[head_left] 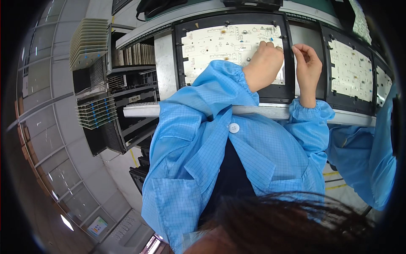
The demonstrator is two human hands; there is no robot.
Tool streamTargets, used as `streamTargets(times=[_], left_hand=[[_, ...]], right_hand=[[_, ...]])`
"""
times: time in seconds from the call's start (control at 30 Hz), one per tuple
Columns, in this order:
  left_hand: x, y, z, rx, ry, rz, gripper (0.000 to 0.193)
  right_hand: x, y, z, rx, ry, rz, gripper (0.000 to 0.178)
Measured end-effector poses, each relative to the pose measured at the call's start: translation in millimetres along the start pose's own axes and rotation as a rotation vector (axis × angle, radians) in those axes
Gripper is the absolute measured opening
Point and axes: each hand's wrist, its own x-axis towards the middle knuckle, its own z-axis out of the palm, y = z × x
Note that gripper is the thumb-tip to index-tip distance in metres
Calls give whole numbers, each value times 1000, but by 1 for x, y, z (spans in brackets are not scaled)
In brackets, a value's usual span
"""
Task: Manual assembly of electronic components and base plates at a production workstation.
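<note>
A pale circuit board (198, 44) lies in a black frame (289, 80) on the metal rail line in front of me. My left hand (265, 65) reaches over the right part of this board, fingers curled down toward its surface. Its fingertips are mostly hidden, so what they pinch, if anything, does not show. Just past the frame's right edge is my right hand (309, 70), raised, with thumb and forefinger brought together. Anything between them is too small to name. A few small parts, such as a blue component (271, 39), stand on the board.
To the right, a second framed circuit board (351, 70) sits on the same line, near another person's blue sleeve (372, 156). Stacked boards stand in racks at left, including an upper stack (89, 44) and a lower stack (96, 112). A metal rail (141, 111) runs along my side.
</note>
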Motion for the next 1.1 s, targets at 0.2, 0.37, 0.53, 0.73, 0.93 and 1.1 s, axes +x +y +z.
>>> streamTargets(times=[0.2, 0.37, 0.53, 0.73, 0.93, 1.1], left_hand=[[-29, -52, -14, -214, 175, -200, 23], [-46, -73, -8, -268, 121, -254, 15], [-47, -75, 5, -264, 154, -240, 12], [-51, -71, 3, -279, 209, -257, 17], [-52, -71, -11, -451, 323, -332, 13], [-54, -73, -21, -597, 286, -366, 12]], right_hand=[[-13, -10, 1, -26, -170, 170, 15], [-16, -23, 15, -347, -198, 61, 16], [-14, -21, 21, -440, -171, 27, 20], [-7, -29, 25, -594, -198, 51, 21], [-18, -37, 42, -950, -178, -275, 20], [14, -49, 25, -961, -283, -522, 26]])
